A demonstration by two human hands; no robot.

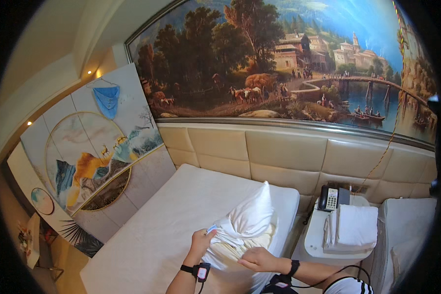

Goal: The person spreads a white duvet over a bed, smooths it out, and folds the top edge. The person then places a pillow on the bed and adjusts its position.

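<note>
A white pillowcase (251, 217) with a slight sheen covers the far part of a cream pillow (256, 243) on the bed. Its fabric is bunched across the middle, and the cream part shows nearer to me. My left hand (202, 240) pinches the pillowcase's left edge, where a small pale-blue and white tag (211, 229) stands up by the thumb. My right hand (259, 259) is at the pillow's near right side with fingers curled. Whether it grips cloth there is hidden. Both wrists wear black straps with small devices.
The pillow rests on a white-covered mattress (161, 220) against a padded headboard (283, 158). To the right, a white nightstand (312, 239) carries a telephone (329, 198) and folded white linens (356, 226). A second bed (408, 217) stands beyond. A cable runs along my right arm.
</note>
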